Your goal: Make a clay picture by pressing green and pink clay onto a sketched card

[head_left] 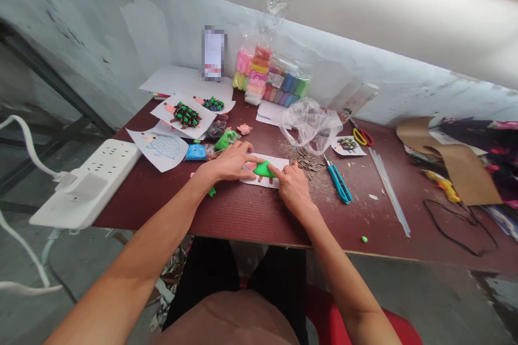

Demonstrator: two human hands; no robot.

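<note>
A white card [268,183] lies on the table in front of me, bearing a flattened piece of bright green modelling clay [263,168] with pink clay at its left and brown bits below. My left hand [232,163] rests over the card's left side with fingers stretched apart, its index fingertip at the green clay's upper edge. From the right, my right hand [294,186] presses an extended index finger on the clay's right edge, the other fingers curled loosely. A heap of striped sunflower seeds [309,163] lies beyond my right hand. Behind my left hand are a green clay packet [227,140] and a blue one [196,152].
Decorated hedgehog cards [186,115] and a hedgehog drawing [159,146] lie left. Clay packs [279,83] and a plastic bag [309,121] stand behind. Rightward are a teal utility knife [339,182], scissors [361,137], glue sticks [389,191] and a glue gun [443,186]. A power strip [91,186] sits at the left edge.
</note>
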